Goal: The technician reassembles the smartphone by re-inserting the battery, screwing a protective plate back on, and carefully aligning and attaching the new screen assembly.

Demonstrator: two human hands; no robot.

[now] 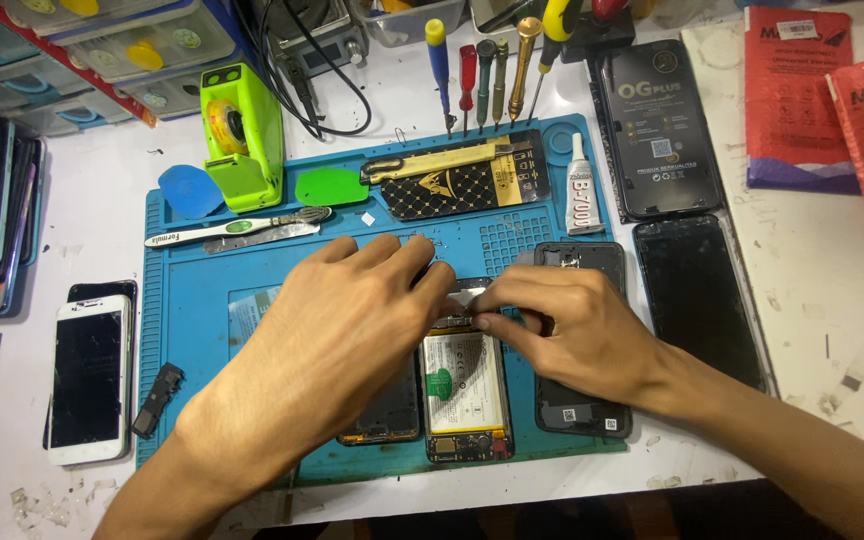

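both hands meet over an opened phone [464,385] on the blue mat [192,300]: left hand [337,335] and right hand [577,330] pinch a small metal piece [467,290] at its top end, fingertips nearly touching.

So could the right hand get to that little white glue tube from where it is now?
Probably yes. The right hand rests on the opened phone, and the glue tube lies just beyond it on the blue mat. Only a flat black back cover lies between, nothing tall.
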